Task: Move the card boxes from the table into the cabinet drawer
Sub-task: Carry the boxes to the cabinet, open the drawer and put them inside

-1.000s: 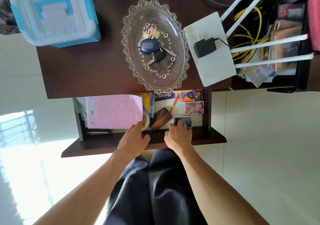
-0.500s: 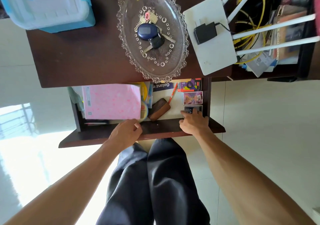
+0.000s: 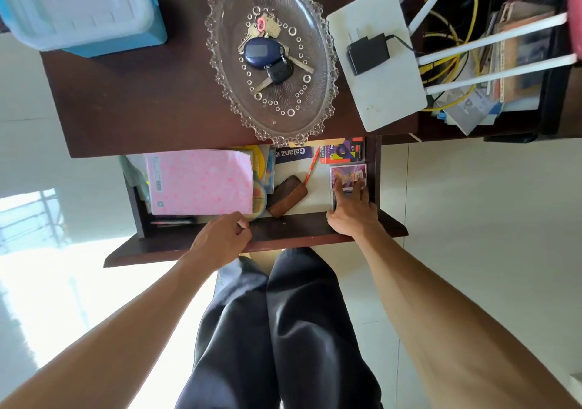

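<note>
— What are the grips doing?

— The right hand (image 3: 352, 216) reaches into the open drawer (image 3: 315, 232) at its right end, fingers spread flat, grasping nothing. Its fingertips (image 3: 338, 185) press on the purple card box (image 3: 348, 174), and the palm covers most of a darker card box (image 3: 334, 202) just beside the drawer's front edge. The left hand (image 3: 220, 238) is loosely curled on the drawer's front edge near the middle; I cannot tell whether it pinches anything.

— Where do the card boxes sit?

— In a row along the drawer's right wall: an orange and purple box (image 3: 341, 153) at the back, partly under the worktop (image 3: 141, 100), then the purple one, then the covered one at the front.

— And around them?

— A brown pouch (image 3: 288, 196) lies tilted mid-drawer, a red pen (image 3: 311, 166) beside it, and a pink notebook (image 3: 201, 182) fills the left half. On the worktop a glass tray (image 3: 321, 46) holding keys (image 3: 267, 53) overhangs the front edge, a white router (image 3: 387, 93) sits at the right edge and a blue storage box (image 3: 78, 5) at the back left corner.
</note>
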A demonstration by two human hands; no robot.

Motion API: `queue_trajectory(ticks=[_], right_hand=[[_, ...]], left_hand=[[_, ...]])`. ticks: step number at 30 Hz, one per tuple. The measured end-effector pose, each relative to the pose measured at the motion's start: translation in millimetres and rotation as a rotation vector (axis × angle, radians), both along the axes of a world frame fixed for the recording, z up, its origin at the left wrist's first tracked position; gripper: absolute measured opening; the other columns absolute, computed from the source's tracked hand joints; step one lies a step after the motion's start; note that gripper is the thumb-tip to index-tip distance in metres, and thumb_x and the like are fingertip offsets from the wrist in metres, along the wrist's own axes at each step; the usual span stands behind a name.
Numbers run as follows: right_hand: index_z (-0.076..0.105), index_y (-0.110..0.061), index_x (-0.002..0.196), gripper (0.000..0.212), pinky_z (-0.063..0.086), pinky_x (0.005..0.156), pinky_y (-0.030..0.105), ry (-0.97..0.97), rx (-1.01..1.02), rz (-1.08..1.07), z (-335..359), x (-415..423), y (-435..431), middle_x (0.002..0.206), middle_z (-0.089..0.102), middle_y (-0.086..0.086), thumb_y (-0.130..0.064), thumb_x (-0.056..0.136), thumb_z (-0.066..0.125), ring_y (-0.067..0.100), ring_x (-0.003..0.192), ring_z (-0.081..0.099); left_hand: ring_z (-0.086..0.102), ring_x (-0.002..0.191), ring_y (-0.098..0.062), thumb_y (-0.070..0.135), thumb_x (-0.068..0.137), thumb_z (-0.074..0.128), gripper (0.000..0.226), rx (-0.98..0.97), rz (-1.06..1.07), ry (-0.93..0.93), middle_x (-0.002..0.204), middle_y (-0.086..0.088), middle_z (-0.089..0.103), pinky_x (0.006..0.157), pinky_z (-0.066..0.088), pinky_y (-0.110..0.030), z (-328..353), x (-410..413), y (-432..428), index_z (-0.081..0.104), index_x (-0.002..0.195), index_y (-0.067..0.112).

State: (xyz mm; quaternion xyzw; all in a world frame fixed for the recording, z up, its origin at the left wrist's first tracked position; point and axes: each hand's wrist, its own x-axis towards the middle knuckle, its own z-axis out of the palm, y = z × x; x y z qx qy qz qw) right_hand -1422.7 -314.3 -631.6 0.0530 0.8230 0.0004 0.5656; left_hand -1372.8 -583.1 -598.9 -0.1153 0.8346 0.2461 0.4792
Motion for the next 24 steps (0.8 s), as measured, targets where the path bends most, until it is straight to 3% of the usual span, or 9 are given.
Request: queue_trajectory(ticks=[8,10,11,13,18,20,24], right_hand=[[0.002,-0.032,0.162,0.074,0.018,0.123,0.057,-0.03,-0.01,0.067,-0.9,4.8,11.4,0.171,0.0,0.017,-0.049,0.102,0.044,0.041,0.156,0.007],[0.022,-0.028,0.159,0.065,0.033,0.117,0.055,0.017,-0.043,0.023,3.6,4.0,10.9,0.163,0.029,0.016,-0.045,0.102,0.048,0.041,0.149,0.032],[0.037,-0.025,0.151,0.055,0.044,0.111,0.053,0.076,-0.088,-0.044,8.1,4.4,9.9,0.151,0.047,0.012,-0.041,0.101,0.052,0.036,0.138,0.049],[0.057,-0.02,0.134,0.037,0.056,0.096,0.044,0.216,-0.173,-0.186,22.6,9.4,5.0,0.129,0.065,0.005,-0.033,0.099,0.06,0.027,0.116,0.065],[0.07,-0.016,0.118,0.025,0.054,0.083,0.029,0.243,-0.259,-0.557,92.3,28.9,-8.8,0.117,0.073,0.003,-0.027,0.096,0.064,0.02,0.104,0.069],[0.071,-0.015,0.114,0.025,0.055,0.089,0.034,0.222,-0.261,-0.613,139.1,37.1,-13.2,0.116,0.074,0.004,-0.03,0.098,0.061,0.022,0.105,0.07],[0.069,-0.017,0.12,0.035,0.054,0.1,0.043,0.176,-0.239,-0.625,247.8,56.5,-22.6,0.117,0.074,0.006,-0.039,0.099,0.054,0.026,0.107,0.07]], left_hand=[[0.064,0.1,-0.022,0.025,0.088,0.05,0.023,-0.005,-0.006,-0.002,0.109,0.0,0.072,0.087,0.048,-0.031,2.1,-1.5,4.8,0.068,0.102,0.02],[0.064,0.101,-0.024,0.024,0.088,0.049,0.024,-0.008,0.014,0.002,0.108,-0.001,0.072,0.086,0.046,-0.03,7.4,-1.2,5.8,0.068,0.102,0.019],[0.064,0.102,-0.025,0.024,0.089,0.049,0.024,-0.014,0.028,0.004,0.108,-0.002,0.072,0.086,0.046,-0.03,11.9,-1.6,5.6,0.068,0.103,0.019],[0.064,0.102,-0.028,0.023,0.09,0.048,0.024,-0.02,0.049,0.014,0.107,-0.005,0.072,0.087,0.046,-0.032,23.9,-2.2,3.2,0.068,0.102,0.015],[0.062,0.106,-0.032,0.025,0.094,0.043,0.03,-0.043,0.156,-0.074,0.111,-0.01,0.069,0.089,0.049,-0.035,80.6,2.6,-10.5,0.067,0.104,0.009],[0.063,0.106,-0.03,0.025,0.094,0.047,0.028,-0.057,0.211,-0.09,0.11,-0.009,0.069,0.081,0.046,-0.032,121.4,9.2,-19.5,0.067,0.107,0.011],[0.06,0.114,-0.021,0.019,0.096,0.049,0.026,-0.019,0.235,-0.088,0.123,-0.001,0.066,0.092,0.043,-0.024,225.7,42.2,-43.4,0.068,0.11,0.01]])
